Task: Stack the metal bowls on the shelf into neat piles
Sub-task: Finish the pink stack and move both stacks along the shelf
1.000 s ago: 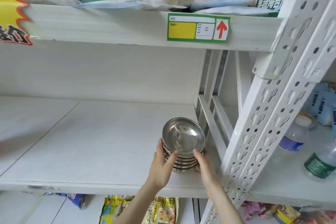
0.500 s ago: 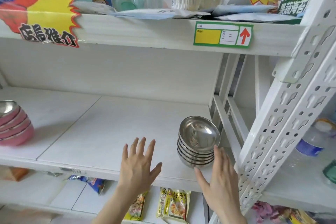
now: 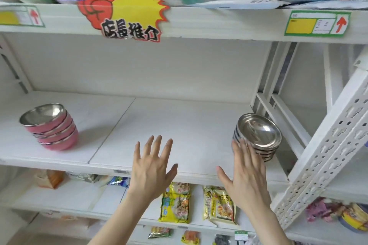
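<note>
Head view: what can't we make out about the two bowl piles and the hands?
- Steel pile: lower left hidden by the right hand's fingers; bowl count and finger contact unclear.
- Pink pile: motion-blurred, rims merge; count uncertain.
- Left hand: only its back shows, palm unseen.
- Price tag: print too small and blurred.
- Top-shelf items: cut off by the upper frame edge.

Two bare forearms are showing no sleeves, watch or bracelet; the slender left hand and right hand are apparently wearing no rings, though motion blur is softening detail.
</note>
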Demonstrator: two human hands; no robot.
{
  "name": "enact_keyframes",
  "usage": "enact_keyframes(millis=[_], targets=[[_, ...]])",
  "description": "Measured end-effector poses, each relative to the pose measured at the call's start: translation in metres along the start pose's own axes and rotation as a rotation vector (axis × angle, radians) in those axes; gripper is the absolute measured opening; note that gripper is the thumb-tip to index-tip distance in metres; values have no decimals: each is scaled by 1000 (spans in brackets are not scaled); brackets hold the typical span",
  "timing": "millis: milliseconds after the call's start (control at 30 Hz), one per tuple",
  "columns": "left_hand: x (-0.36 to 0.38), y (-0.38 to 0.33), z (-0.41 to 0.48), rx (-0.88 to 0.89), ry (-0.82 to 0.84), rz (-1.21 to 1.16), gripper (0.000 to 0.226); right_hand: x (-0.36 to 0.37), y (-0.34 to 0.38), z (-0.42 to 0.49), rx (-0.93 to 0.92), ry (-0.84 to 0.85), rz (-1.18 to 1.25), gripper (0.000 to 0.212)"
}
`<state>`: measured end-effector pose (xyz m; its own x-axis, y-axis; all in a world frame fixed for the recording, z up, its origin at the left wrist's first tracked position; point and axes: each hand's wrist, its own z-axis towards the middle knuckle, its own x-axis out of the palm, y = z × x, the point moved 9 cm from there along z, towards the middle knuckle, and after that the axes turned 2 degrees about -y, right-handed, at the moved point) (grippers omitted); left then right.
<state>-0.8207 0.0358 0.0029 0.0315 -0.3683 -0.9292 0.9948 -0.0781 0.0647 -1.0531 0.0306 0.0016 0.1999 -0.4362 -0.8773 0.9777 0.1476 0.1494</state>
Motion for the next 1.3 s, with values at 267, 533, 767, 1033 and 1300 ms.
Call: enact_keyframes(millis=[267,533,767,1033,1300], targets=[[-16,97,-26,6,-72,11,64,24,104,-7,-1,14,37,77],[-10,183,-20,3,-79,46,63,51,191,22,-24,6,86,76],[-13,256,-8,11,-167,60,62,76,269,54,-43,-5,123,74],[-17,357,1,51,-197,22,61,105,369,74,-19,-12,158,74],[-12,478,7,74,-176,-44,66,135,484,94,52,29,421,85]])
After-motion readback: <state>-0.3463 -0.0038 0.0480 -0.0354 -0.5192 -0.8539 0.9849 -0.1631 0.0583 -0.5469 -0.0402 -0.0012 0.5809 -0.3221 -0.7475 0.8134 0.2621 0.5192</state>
